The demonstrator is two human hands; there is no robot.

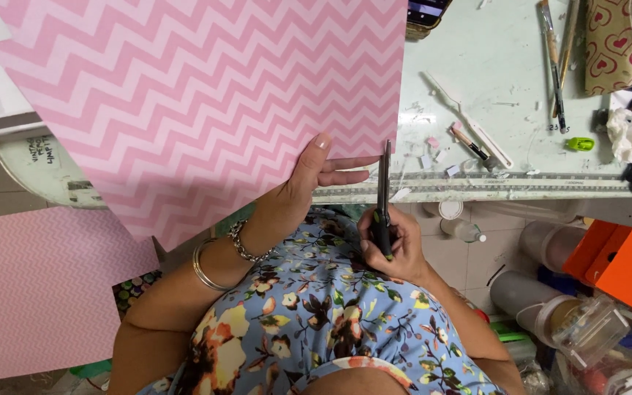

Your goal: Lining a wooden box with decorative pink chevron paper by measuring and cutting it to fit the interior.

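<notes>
A large pink chevron sheet (199,102) is held up at the left, spreading far and left from the left hand (314,179), which is closed on its near right edge, thumb over the front. Just right of it, black scissors (383,197) are gripped by the closed right hand (396,249), blades pointing far, touching the sheet's right edge.
</notes>
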